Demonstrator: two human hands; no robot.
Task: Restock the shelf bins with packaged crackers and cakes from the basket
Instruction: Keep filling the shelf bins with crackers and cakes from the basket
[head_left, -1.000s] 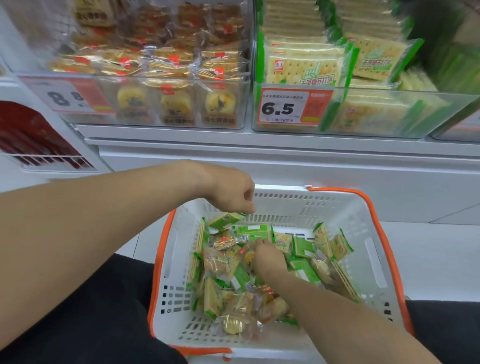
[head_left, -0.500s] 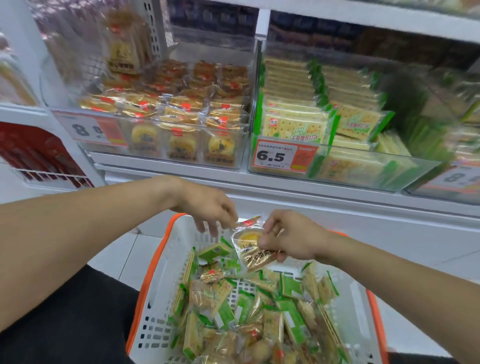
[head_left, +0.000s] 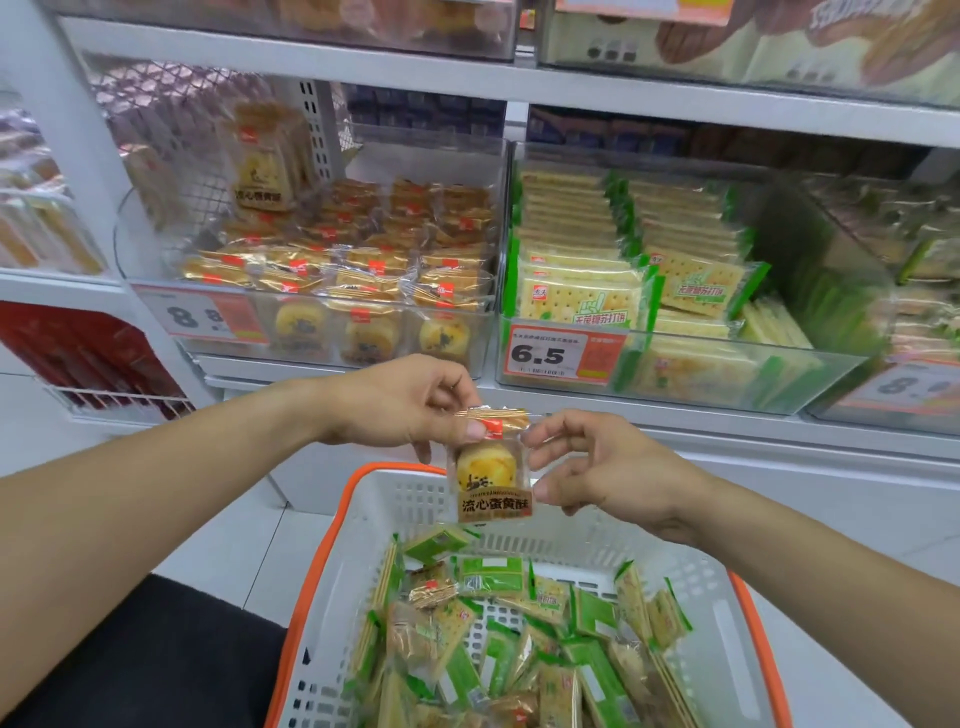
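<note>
A clear-wrapped yolk cake packet (head_left: 488, 478) with a brown label hangs upright above the basket's far rim. My left hand (head_left: 395, 405) pinches its gold top seal between thumb and forefinger. My right hand (head_left: 613, 467) touches the packet's right edge with thumb and fingertips. Below, the white basket with an orange rim (head_left: 332, 545) holds several green cracker packets (head_left: 519, 649) and a few cake packets. On the shelf, the clear cake bin (head_left: 332, 291) stands left of the clear cracker bin (head_left: 675, 364).
Price tags 8.8 (head_left: 200, 317) and 6.5 (head_left: 545, 356) sit on the bin fronts. A further clear bin (head_left: 914, 322) stands at the right, a higher shelf (head_left: 467, 78) runs above, and red goods (head_left: 78, 358) fill a rack at lower left.
My right hand lifted the cake packet out of the basket and up toward the shelf. My left hand rose with it and took hold of the top seal. The view tilted upward.
</note>
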